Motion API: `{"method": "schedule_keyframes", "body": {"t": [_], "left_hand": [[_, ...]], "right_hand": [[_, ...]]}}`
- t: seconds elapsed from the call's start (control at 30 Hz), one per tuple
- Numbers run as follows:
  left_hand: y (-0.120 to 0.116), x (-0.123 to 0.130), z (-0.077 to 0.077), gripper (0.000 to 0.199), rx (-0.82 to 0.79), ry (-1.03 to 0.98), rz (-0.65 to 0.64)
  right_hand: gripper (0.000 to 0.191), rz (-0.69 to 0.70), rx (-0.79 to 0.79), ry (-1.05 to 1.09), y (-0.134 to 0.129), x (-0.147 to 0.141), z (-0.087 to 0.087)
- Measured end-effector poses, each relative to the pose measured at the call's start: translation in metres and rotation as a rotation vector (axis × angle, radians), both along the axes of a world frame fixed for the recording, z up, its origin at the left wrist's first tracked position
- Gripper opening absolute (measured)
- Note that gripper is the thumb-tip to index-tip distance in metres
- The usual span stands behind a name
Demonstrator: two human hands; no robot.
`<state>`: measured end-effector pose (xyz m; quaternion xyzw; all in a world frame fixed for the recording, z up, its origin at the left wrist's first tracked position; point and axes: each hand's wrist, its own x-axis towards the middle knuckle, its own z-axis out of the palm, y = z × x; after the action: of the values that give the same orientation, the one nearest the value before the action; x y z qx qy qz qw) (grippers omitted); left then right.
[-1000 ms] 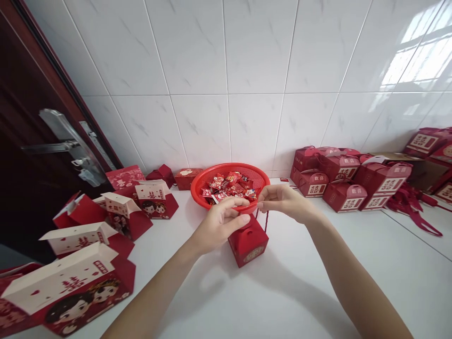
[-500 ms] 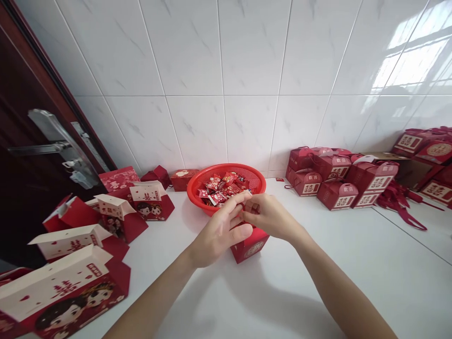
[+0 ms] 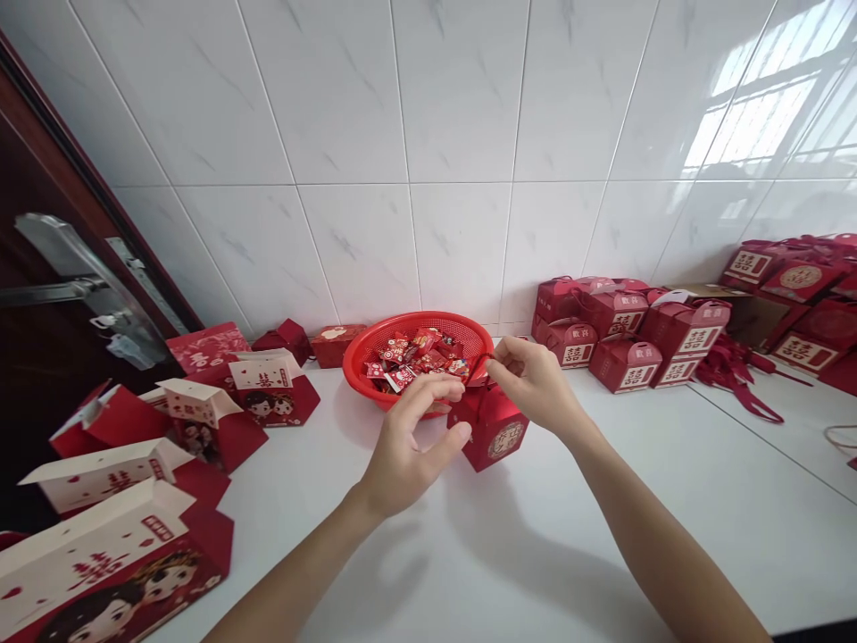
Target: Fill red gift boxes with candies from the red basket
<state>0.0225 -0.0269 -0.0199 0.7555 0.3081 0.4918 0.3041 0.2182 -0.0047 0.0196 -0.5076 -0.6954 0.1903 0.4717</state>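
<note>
A small red gift box [image 3: 494, 430] with a round gold print stands in front of the basket. My right hand [image 3: 536, 379] pinches the dark red ribbon handle [image 3: 477, 364] at its top. To the left of the box is my left hand [image 3: 415, 446], its thumb and fingers spread with nothing between them. Behind the hands sits a round red plastic basket [image 3: 353, 366] full of wrapped candies [image 3: 428, 354]. Whether the box rests fully on the table is hard to tell.
Several red and cream boxes [image 3: 113, 554] stand open at the left, near a dark door with a metal handle [image 3: 60, 290]. Closed red boxes [image 3: 626, 364] are stacked at the right, with loose red ribbons [image 3: 740, 393] beside them. A tiled wall [image 3: 461, 250] rises behind the white table [image 3: 603, 500].
My hands have moved apart. The right hand has shifted rightward with the ribbon handle in its fingers, and the box now sits further right. The left hand has come away from the box.
</note>
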Motion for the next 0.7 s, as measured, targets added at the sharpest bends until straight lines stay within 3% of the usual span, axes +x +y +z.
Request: {"method": "schedule_keyframes", "body": {"t": [0.13, 0.37, 0.7], "left_hand": [[0.005, 0.011, -0.016, 0.031, 0.007, 0.136, 0.061], [0.009, 0.025, -0.045, 0.082, -0.119, 0.312, 0.065], [0.011, 0.032, -0.059, 0.067, -0.258, 0.275, 0.071]], "right_hand": [[0.019, -0.013, -0.004, 0.041, 0.003, 0.016, -0.005], [0.017, 0.138, -0.104, 0.187, -0.001, 0.024, -0.016], [0.006, 0.294, -0.309, 0.304, -0.001, 0.021, -0.028]]}}
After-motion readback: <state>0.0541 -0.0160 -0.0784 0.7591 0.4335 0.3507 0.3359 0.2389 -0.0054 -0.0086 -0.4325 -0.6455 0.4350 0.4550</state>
